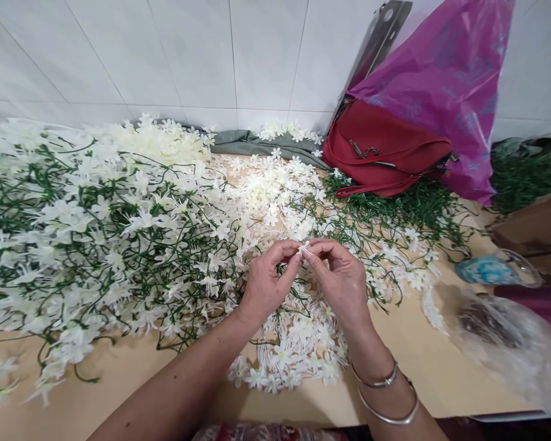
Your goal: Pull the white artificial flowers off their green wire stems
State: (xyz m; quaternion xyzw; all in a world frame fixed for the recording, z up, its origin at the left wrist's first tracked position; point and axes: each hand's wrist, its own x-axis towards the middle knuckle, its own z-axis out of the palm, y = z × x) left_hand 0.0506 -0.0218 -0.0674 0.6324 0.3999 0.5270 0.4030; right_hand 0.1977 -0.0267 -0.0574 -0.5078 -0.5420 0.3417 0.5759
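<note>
My left hand [267, 278] and my right hand [340, 275] meet over the middle of the table, fingertips pinched together on a small white artificial flower [303, 248]. Two silver bangles [386, 398] circle my right wrist. Under and in front of my hands lies a heap of loose white flower heads [294, 349]. A big pile of white flowers on green wire stems [96, 233] fills the left half of the table. More loose blossoms [275, 184] lie behind my hands.
A red handbag [386, 153] and a purple plastic bag [450, 79] lean on the tiled wall at the back right. Bare green stems [417, 208] lie before the handbag. A clear plastic bag [500, 337] and a cardboard box [537, 226] sit at the right. A grey cloth [248, 142] lies by the wall.
</note>
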